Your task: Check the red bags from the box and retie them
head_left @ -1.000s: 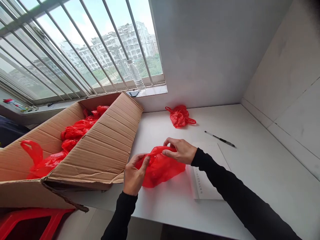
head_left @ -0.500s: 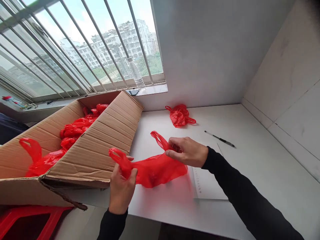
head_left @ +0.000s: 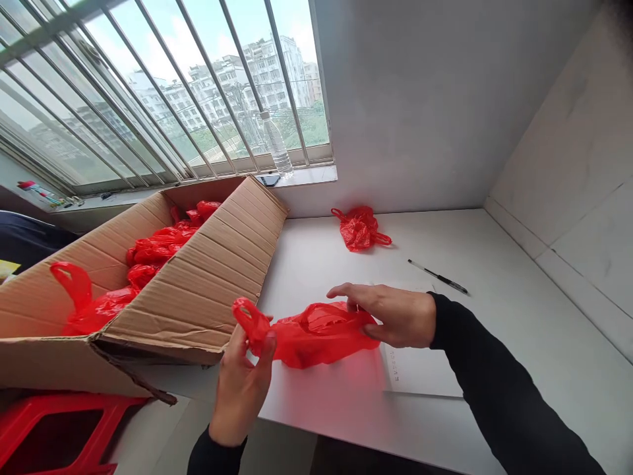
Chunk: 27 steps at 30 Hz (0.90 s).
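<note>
A red plastic bag lies stretched out on the white table in front of me. My left hand pinches its left handle loop near the table's front edge. On the bag's right end rests my right hand, fingers closed round the other handle and pressing it down. Both arms wear black sleeves.
A big open cardboard box full of red bags stands at the left on a red stool. A knotted red bag lies at the back of the table. A pen and a paper sheet are to the right. A water bottle stands on the sill.
My hands pulled the bunched bag apart by its handles and spread it sideways. The right hand then lowered its handle flat onto the table.
</note>
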Available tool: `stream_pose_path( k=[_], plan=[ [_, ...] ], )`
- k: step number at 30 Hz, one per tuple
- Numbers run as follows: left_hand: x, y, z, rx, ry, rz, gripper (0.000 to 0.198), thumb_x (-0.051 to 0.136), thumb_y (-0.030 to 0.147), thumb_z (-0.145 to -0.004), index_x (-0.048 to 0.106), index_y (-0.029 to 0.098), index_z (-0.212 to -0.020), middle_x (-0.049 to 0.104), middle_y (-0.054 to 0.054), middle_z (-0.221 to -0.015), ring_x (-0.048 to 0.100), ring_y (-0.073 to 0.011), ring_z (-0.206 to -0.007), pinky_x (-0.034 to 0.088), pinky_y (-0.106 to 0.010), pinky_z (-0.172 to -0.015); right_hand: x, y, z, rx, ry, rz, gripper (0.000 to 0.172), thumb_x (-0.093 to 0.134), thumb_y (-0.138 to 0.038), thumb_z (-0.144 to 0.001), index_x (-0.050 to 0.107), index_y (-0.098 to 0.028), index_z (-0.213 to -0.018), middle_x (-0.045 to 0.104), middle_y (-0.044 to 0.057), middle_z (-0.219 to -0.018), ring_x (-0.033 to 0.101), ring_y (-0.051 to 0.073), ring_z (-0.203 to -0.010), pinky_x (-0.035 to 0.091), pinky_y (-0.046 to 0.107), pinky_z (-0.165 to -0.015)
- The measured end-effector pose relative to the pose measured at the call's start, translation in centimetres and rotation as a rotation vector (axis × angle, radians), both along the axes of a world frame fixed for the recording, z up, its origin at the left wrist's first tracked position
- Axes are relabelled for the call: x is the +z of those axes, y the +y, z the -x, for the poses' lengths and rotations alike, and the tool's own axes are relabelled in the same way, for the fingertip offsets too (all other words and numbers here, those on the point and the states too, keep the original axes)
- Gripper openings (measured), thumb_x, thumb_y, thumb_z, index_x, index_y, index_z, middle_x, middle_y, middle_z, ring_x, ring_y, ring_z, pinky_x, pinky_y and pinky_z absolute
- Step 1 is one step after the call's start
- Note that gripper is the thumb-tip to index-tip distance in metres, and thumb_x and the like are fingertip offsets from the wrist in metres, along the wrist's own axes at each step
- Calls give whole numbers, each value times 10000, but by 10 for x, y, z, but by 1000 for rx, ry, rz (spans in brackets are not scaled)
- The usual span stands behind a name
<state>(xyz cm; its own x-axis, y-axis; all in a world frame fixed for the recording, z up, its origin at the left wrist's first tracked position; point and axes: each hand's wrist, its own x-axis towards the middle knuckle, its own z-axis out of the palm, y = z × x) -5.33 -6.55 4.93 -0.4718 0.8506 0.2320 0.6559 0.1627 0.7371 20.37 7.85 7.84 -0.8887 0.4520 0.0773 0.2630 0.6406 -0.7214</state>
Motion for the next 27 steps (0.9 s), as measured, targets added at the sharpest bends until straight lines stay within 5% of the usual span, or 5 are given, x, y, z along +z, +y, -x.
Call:
stream_pose_path(
  k=[7,11,14,22,27],
  plan=[
    [20,26,5,-107,-356,-179,355,577,522,-911,674,200,-1021,686,-79,-1092,607,-257,-1070,462,-330,-869,11,1,18,-268,205,-80,139,503,-271,-937,627,-208,-929,602,14,-816,521,146,-702,445,295,-681],
    [45,55,-4,-258,-775,-329,240,603,453,-883,591,218,-833,595,0,-695,604,-188,-716,506,-342,-746,13,-1,30,-450,456,24,340,415,-440,-1008,579,-207,-821,592,22,-842,548,152,-779,450,293,-712],
    [56,68,-16,-352,-980,-160,274,582,446,-883,481,223,-759,261,93,-481,306,-96,-404,422,-272,-502,13,-5,36,-389,559,119,324,360,-406,-1036,591,-212,-920,628,11,-857,581,142,-811,454,285,-760],
    [44,61,-43,-457,-557,83,342,720,454,-804,657,174,-991,544,13,-701,451,-114,-569,385,-253,-529,-2,-18,54,-144,380,0,232,473,-277,-986,612,-200,-817,644,13,-844,583,141,-783,451,280,-740],
    [38,63,-38,-389,-620,70,424,580,576,-878,700,170,-900,392,44,-526,346,-96,-459,306,-241,-430,0,-16,50,-340,346,112,377,668,-526,-852,663,-187,-1017,668,64,-994,622,185,-866,504,339,-781]
  ],
)
